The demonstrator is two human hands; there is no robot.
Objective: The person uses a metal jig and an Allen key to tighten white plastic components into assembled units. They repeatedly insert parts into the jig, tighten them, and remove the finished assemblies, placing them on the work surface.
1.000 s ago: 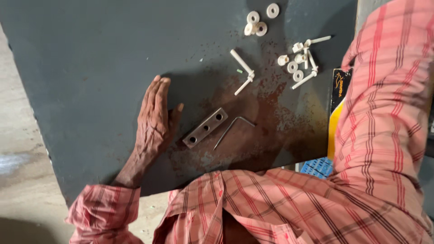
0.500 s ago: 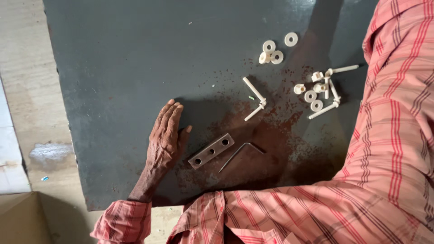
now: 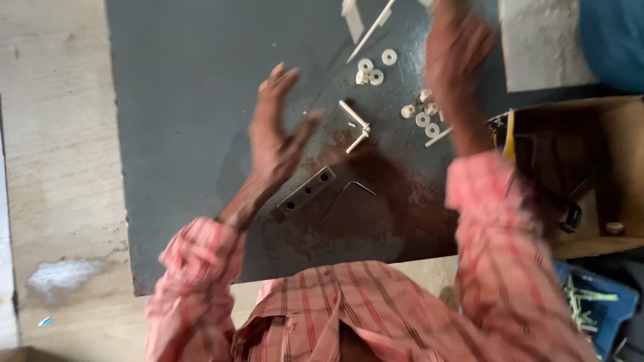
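My left hand [image 3: 275, 127] is lifted above the dark metal sheet [image 3: 188, 100], fingers spread and holding nothing. Just below it lie a flat metal bar with holes [image 3: 307, 191] and a bent hex key [image 3: 349, 191]. My right hand [image 3: 456, 50] is blurred, reaching toward the sheet's far edge; whether it holds anything is unclear. Two white bolts [image 3: 355, 124] lie between the hands. White washers [image 3: 372, 70] and more white nuts and bolts [image 3: 422, 117] lie near the right hand. Long white pieces [image 3: 365, 23] lie at the top.
An open cardboard box [image 3: 590, 174] with dark items stands right of the sheet. A blue tray [image 3: 594, 305] with green bits sits below it. A bare concrete floor [image 3: 54, 154] lies to the left. A rusty patch [image 3: 376, 201] marks the sheet.
My left hand has risen off the sheet with its fingers spread. My right arm has swung up and forward over the small white parts. The view has shifted to show the box.
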